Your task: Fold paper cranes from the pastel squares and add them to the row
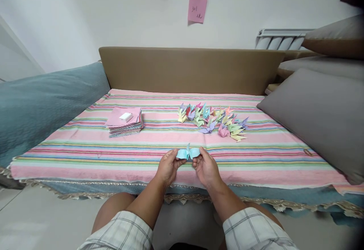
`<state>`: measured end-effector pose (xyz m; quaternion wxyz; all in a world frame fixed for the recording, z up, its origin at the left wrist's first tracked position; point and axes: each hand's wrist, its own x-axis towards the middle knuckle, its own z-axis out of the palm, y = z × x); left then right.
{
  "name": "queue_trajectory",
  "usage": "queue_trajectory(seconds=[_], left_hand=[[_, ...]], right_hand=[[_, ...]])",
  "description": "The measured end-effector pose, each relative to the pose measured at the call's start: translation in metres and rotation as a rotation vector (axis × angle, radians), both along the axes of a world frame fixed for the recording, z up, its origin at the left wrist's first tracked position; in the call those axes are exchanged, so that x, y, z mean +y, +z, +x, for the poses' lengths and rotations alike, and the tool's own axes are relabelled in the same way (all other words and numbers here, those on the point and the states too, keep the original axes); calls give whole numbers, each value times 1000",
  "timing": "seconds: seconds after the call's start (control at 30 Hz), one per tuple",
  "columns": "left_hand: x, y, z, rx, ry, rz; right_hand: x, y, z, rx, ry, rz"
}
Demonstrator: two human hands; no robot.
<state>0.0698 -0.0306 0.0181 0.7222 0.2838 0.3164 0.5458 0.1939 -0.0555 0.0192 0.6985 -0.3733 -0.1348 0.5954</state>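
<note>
A light blue paper crane (188,153) is held just above the striped cloth (85,151), near its front edge. My left hand (167,166) pinches its left wing. On the other side my right hand (205,167) pinches the right wing. Both hands are closed on the paper, thumbs on top. Beyond them lies a pile of several finished paper cranes (212,120) in pastel colours. To the left sits a stack of square origami papers (125,122) with a small white object (126,117) on top.
A teal blanket (42,106) covers the left side and grey cushions (321,117) lie on the right. A brown backrest (187,69) runs along the wall behind. A pink note (197,9) hangs on the wall. My knees in checked shorts (119,231) are below.
</note>
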Motion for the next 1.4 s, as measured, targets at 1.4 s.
queue_trajectory(seconds=[1.4], left_hand=[[-1,-3,2,46,33,37]], right_hand=[[-12,8,6,-619,-181,256]])
